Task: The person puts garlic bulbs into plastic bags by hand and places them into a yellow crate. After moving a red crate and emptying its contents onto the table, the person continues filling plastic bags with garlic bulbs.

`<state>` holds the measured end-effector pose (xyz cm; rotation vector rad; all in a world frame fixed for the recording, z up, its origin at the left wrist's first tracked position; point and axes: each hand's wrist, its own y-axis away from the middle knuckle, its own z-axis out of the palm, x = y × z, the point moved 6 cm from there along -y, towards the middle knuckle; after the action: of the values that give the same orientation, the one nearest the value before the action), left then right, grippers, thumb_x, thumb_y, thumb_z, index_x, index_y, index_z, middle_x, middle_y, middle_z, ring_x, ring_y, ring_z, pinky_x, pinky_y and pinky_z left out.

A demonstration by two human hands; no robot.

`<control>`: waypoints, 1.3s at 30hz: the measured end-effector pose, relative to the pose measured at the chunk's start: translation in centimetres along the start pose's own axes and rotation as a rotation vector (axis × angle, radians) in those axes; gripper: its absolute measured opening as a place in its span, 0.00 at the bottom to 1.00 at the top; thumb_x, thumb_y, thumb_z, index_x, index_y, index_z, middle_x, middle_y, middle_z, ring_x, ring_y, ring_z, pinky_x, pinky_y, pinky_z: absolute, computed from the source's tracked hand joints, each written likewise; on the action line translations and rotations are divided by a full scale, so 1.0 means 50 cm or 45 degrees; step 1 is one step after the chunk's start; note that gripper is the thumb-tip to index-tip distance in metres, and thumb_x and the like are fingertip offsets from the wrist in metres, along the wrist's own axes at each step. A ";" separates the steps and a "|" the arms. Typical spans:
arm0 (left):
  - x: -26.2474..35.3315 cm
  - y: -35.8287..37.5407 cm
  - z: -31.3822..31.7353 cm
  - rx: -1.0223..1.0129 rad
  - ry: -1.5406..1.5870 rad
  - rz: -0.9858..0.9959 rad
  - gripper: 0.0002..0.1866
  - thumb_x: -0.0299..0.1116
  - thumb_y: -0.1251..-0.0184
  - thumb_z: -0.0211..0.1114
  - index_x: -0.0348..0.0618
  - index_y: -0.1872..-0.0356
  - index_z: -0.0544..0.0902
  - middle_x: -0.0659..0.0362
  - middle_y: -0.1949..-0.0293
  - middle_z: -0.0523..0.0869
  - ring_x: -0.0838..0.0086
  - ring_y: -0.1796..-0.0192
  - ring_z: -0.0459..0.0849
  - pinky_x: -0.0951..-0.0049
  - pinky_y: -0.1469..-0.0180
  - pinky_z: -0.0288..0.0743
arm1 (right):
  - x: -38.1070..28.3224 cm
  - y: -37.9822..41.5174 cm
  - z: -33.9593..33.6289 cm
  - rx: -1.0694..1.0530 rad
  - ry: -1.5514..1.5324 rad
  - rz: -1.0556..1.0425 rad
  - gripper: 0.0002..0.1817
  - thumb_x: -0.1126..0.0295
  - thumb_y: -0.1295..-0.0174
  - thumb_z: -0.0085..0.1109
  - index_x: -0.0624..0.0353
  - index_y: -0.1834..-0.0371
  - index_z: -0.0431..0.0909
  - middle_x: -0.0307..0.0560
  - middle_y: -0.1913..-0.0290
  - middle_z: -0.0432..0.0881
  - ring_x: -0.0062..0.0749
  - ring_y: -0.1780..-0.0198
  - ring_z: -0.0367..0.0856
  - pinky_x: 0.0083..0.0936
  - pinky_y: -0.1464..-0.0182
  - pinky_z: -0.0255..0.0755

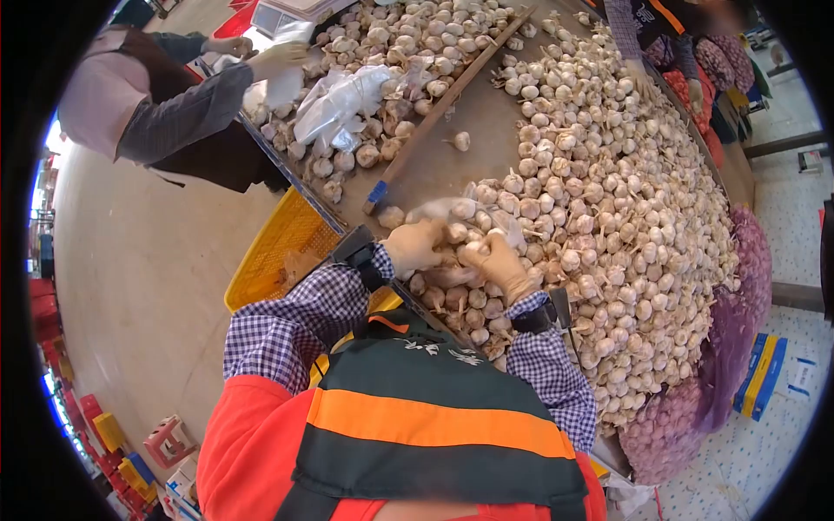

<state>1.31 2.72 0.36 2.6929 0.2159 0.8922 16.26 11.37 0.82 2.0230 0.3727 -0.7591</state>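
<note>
A large heap of garlic bulbs (608, 226) covers the table in front of me. My left hand (415, 245), in a pale glove, is closed at the near edge of the heap, beside a few bulbs; what its fingers hold is hidden. Facing it, my right hand (502, 263), also gloved, has its thumb and fingers closed round a garlic bulb (477, 248). A clear plastic bag (443, 208) lies crumpled around the bulbs just beyond both hands. Under and between my hands sit more bulbs.
A wooden divider (452, 104) with blue tape crosses the table. Past it lie more garlic and a white plastic bag (340, 106). A yellow basket (282, 247) stands at the left edge. Co-workers' arms (187, 108) reach in from left and far right. Filled mesh sacks (665, 430) border the right.
</note>
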 end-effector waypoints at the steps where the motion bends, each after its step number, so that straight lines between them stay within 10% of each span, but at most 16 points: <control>1: -0.001 0.000 0.006 0.001 0.025 -0.051 0.25 0.37 0.42 0.65 0.42 0.44 0.69 0.47 0.52 0.78 0.49 0.53 0.82 0.57 0.55 0.80 | -0.002 -0.005 0.005 -0.004 0.006 -0.004 0.32 0.56 0.48 0.64 0.57 0.40 0.69 0.57 0.50 0.80 0.54 0.50 0.80 0.43 0.51 0.76; 3: 0.012 -0.003 0.032 0.011 0.053 -0.107 0.25 0.39 0.41 0.65 0.43 0.45 0.69 0.47 0.52 0.78 0.50 0.52 0.82 0.57 0.55 0.80 | -0.048 -0.006 -0.007 0.390 0.519 -0.235 0.25 0.59 0.45 0.61 0.57 0.46 0.73 0.57 0.52 0.82 0.54 0.49 0.81 0.45 0.49 0.75; 12: -0.022 -0.011 0.042 -0.197 0.175 -0.169 0.32 0.29 0.49 0.71 0.40 0.41 0.68 0.48 0.50 0.79 0.56 0.51 0.83 0.61 0.51 0.79 | -0.062 -0.028 0.027 0.092 1.136 -0.328 0.24 0.57 0.44 0.59 0.49 0.43 0.75 0.55 0.58 0.85 0.51 0.54 0.83 0.44 0.54 0.78; 16: -0.066 -0.034 0.054 -0.290 1.171 -0.068 0.29 0.29 0.44 0.67 0.39 0.39 0.70 0.62 0.55 0.77 0.76 0.53 0.77 0.77 0.52 0.75 | -0.043 -0.033 0.040 0.228 1.027 -0.436 0.26 0.55 0.45 0.61 0.48 0.41 0.76 0.54 0.57 0.83 0.50 0.54 0.82 0.41 0.49 0.76; 39: -0.009 0.013 0.062 -0.454 2.397 -0.397 0.17 0.35 0.26 0.56 0.37 0.43 0.75 0.58 0.55 0.85 0.73 0.52 0.85 0.75 0.48 0.81 | -0.047 -0.029 0.036 0.041 0.552 -0.436 0.31 0.61 0.51 0.68 0.44 0.39 0.74 0.51 0.48 0.82 0.48 0.47 0.80 0.37 0.46 0.74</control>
<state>2.87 1.27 -2.03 0.6916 0.6618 2.5520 13.04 10.70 0.67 2.1765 0.9807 -0.5202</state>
